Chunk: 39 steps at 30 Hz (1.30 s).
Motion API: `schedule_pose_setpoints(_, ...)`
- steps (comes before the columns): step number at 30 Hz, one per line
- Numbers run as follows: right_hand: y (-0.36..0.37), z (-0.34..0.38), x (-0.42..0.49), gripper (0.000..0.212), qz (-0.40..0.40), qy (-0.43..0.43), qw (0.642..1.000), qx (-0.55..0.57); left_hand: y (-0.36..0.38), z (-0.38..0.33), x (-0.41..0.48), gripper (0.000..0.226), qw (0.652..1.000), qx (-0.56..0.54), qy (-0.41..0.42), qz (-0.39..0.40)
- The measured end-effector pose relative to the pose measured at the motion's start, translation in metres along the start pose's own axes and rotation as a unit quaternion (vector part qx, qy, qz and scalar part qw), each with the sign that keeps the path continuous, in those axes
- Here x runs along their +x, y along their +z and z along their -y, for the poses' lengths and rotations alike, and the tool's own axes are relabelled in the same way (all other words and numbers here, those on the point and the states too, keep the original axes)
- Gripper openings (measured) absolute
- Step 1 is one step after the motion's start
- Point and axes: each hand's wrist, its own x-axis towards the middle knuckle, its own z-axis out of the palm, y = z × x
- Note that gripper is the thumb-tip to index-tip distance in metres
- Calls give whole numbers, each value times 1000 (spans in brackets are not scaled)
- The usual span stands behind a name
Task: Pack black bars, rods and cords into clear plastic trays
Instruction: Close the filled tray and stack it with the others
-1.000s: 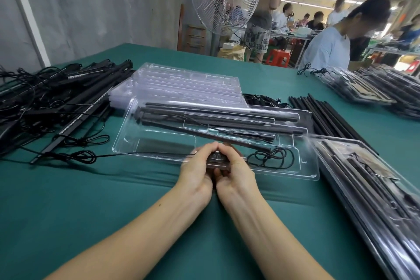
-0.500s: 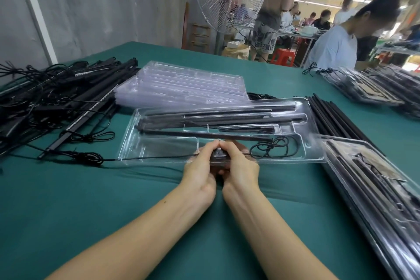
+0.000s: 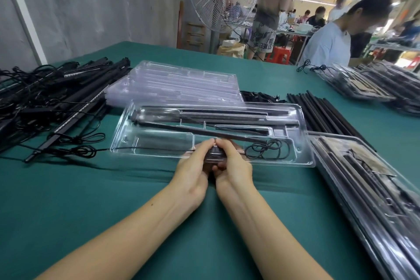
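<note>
A clear plastic tray lies in front of me on the green table. Long black bars fill its far slots, and a thin black rod lies slantwise across it. A coiled black cord rests in its right compartment. My left hand and my right hand meet at the tray's near edge, thumbs touching. Together they hold a small dark block, mostly hidden by the fingers. A thin cord runs left from the block and out of the tray.
Tangled black bars and cords are heaped at the left. Empty clear trays are stacked behind. Loose black rods lie at the right. Filled trays sit at the near right and far right. A person in white works opposite.
The hands stay together at the tray's near edge on the small block. The tray's left end has swung slightly, and the view has shifted.
</note>
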Motion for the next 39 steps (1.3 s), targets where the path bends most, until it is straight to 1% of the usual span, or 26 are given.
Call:
schedule_pose_setpoints(4,-10,11,4,12,52,68,996,40,-1,-7,-5,17,990,85,-36,106)
schedule_pose_setpoints(6,-12,16,7,10,81,65,992,65,-2,-18,-8,18,977,151,-86,123)
schedule_pose_setpoints(7,-12,18,9,8,99,54,990,81,-5,-25,-12,22,963,193,-128,134)
schedule_pose_setpoints(8,-12,20,11,6,114,43,988,94,-7,-33,-16,33,940,243,-180,159)
schedule_pose_setpoints(9,-12,21,12,7,128,34,986,105,-11,-43,-23,46,907,297,-228,194)
schedule_pose_setpoints(10,-13,21,15,10,140,31,983,112,-13,-54,-30,56,867,349,-263,239)
schedule_pose_setpoints(11,-13,21,16,13,151,34,981,116,-14,-66,-39,56,824,404,-271,292)
schedule_pose_setpoints(12,-13,20,17,18,161,42,979,119,-13,-80,-47,47,786,464,-230,339)
schedule_pose_setpoints(13,-14,19,17,20,169,50,977,119,-10,-94,-51,38,754,530,-122,368)
schedule_pose_setpoints(14,-14,19,18,19,174,52,976,118,-6,-109,-53,31,716,593,26,368)
schedule_pose_setpoints(15,-14,18,18,16,176,50,976,117,-1,-125,-48,26,666,642,191,328)
schedule_pose_setpoints(16,-14,18,18,14,175,49,977,116,4,-140,-39,22,610,672,332,256)
schedule_pose_setpoints(17,-14,18,17,14,175,50,976,115,11,-154,-28,21,548,704,412,186)
schedule_pose_setpoints(18,-14,17,16,17,176,52,976,115,17,-165,-15,26,488,746,431,135)
schedule_pose_setpoints(19,-15,16,15,20,178,53,976,114,21,-172,-1,31,448,796,391,109)
schedule_pose_setpoints(20,-15,14,16,21,179,52,976,113,23,-176,13,34,441,833,314,111)
schedule_pose_setpoints(21,-16,13,16,21,179,52,976,111,25,-177,24,33,457,848,235,130)
schedule_pose_setpoints(22,-16,11,17,19,178,54,976,110,25,-177,34,30,476,847,178,157)
schedule_pose_setpoints(24,-16,11,20,15,177,56,976,115,22,-179,51,27,503,832,122,198)
schedule_pose_setpoints(27,-16,10,23,16,178,52,975,121,18,-186,67,35,559,787,38,258)
schedule_pose_setpoints(28,-17,10,24,16,179,51,975,122,16,-186,71,37,565,779,18,271)
schedule_pose_setpoints(30,-18,8,25,17,185,47,973,132,13,-180,78,41,556,778,-8,292)
schedule_pose_setpoints(32,-19,6,26,21,201,37,968,143,7,-169,85,44,557,778,-11,290)
schedule_pose_setpoints(34,-20,5,26,25,213,22,966,142,0,-158,90,48,569,775,6,275)
schedule_pose_setpoints(36,-20,5,27,26,212,18,967,138,-6,-153,93,50,586,760,13,280)
schedule_pose_setpoints(39,-21,4,29,27,217,18,966,136,-12,-152,94,53,603,749,-11,274)
